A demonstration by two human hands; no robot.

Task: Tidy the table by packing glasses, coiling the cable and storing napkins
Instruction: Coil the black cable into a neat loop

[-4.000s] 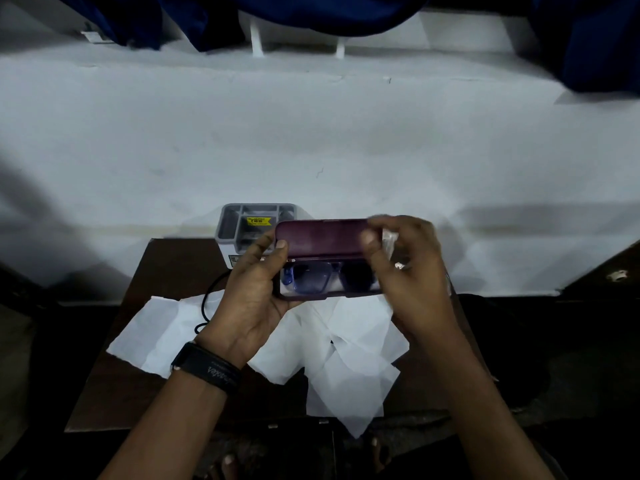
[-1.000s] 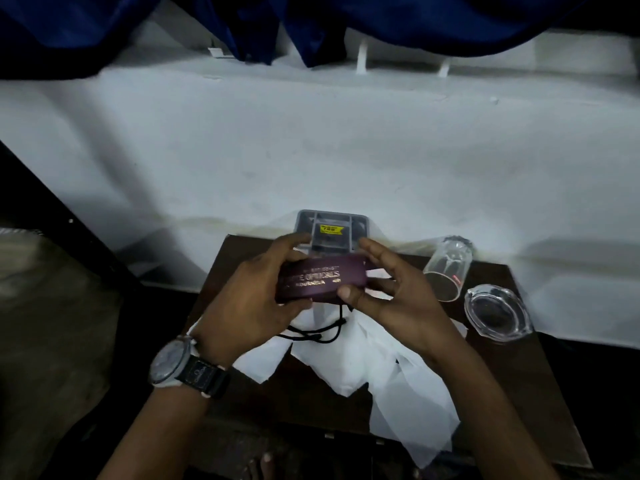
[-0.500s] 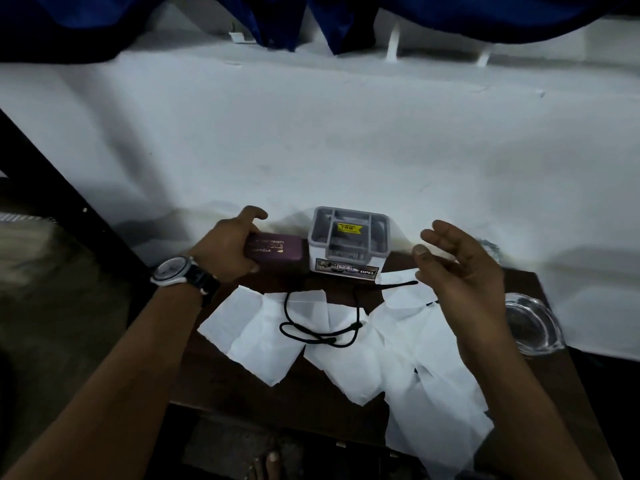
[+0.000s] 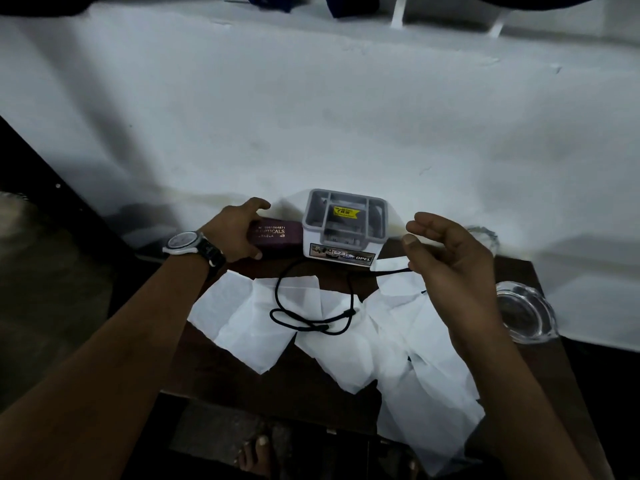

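The closed maroon glasses case (image 4: 277,233) lies at the table's back left, against a grey organiser box (image 4: 344,227). My left hand (image 4: 239,230) wraps around the case's left end. A thin black cable (image 4: 304,320) loops loosely over several white napkins (image 4: 349,341) spread across the dark wooden table (image 4: 221,368). My right hand (image 4: 446,268) hovers above the napkins to the right of the box, fingers curled apart, holding nothing. The cable's right end runs behind that hand.
A clear glass ashtray (image 4: 524,315) sits at the table's right edge. A drinking glass (image 4: 483,235) is partly hidden behind my right hand. A white wall rises directly behind the table. Bare toes (image 4: 254,452) show under the front edge.
The case went from both hands in front of me to the table left of the box. My right hand let go and moved right. My left hand still grips the case.
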